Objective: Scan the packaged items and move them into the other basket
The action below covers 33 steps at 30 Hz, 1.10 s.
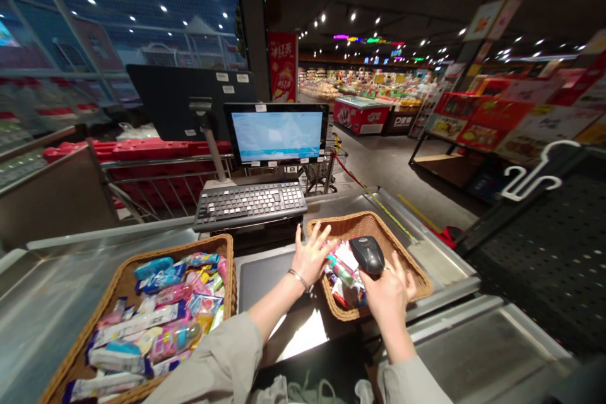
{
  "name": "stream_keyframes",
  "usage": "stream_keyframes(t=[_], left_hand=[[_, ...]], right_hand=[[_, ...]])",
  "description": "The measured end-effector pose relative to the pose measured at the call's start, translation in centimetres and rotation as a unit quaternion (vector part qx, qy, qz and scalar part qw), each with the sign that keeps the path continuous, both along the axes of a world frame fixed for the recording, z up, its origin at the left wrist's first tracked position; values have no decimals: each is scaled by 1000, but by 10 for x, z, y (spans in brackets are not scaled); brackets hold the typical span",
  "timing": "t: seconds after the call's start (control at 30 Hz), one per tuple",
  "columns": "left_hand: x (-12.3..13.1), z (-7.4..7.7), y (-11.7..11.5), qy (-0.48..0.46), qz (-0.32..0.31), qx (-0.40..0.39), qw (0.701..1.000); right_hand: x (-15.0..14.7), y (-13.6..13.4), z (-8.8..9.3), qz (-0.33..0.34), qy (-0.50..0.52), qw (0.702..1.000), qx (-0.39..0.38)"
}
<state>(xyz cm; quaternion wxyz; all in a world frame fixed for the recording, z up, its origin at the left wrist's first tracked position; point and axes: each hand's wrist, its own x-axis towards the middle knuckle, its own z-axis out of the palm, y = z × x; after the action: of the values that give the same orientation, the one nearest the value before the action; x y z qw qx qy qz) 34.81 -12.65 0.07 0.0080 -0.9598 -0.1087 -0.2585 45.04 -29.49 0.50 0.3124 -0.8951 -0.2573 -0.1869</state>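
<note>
Scanner: one, black handheld scanner (368, 255), held above the right basket (386, 237), over its packets (341, 268).
Axis: visible head slants from upper left to lower right in view; wide end away from the person and leftward; handle mostly hidden by the hand.
Right hand: right hand (389, 298) closed around the scanner, some fingers extended.
Left hand: left hand (310, 260) open, fingers spread over the right basket's left side; contact with packets cannot be told.
Baskets: two, woven brown. Left basket (230, 274) larger in view, long axis slanting toward lower left, holding many colourful packets; overlap prevents an exact count.
Counter: metal counter (52, 284), dull sheen; one flat grey panel (262, 274) between the baskets.
Equipment: one black keyboard (250, 202); two monitors, one lit screen (278, 136) facing the person, one dark monitor (175, 98) seen from behind.
Room: shop interior, dark ceiling with spotlights; one red freezer (362, 117) beyond; stacked red boxes (497, 110) at right.
</note>
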Motion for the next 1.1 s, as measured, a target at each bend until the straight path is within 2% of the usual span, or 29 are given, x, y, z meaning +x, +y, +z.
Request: stream_keyframes(t=[0.27,0.53,0.97,1.1], left_hand=[[-22,18,5,52,94,6,994],[-59,26,12,45,142,-16,989],[-143,13,37,24,250,-45,967],[-169,10,45,25,293,-56,954]], right_hand=[[-6,17,-1,16,23,999,19],[-20,43,-1,60,14,998,35],[-65,89,7,179,-5,984,22],[-80,104,6,212,8,977,-5]])
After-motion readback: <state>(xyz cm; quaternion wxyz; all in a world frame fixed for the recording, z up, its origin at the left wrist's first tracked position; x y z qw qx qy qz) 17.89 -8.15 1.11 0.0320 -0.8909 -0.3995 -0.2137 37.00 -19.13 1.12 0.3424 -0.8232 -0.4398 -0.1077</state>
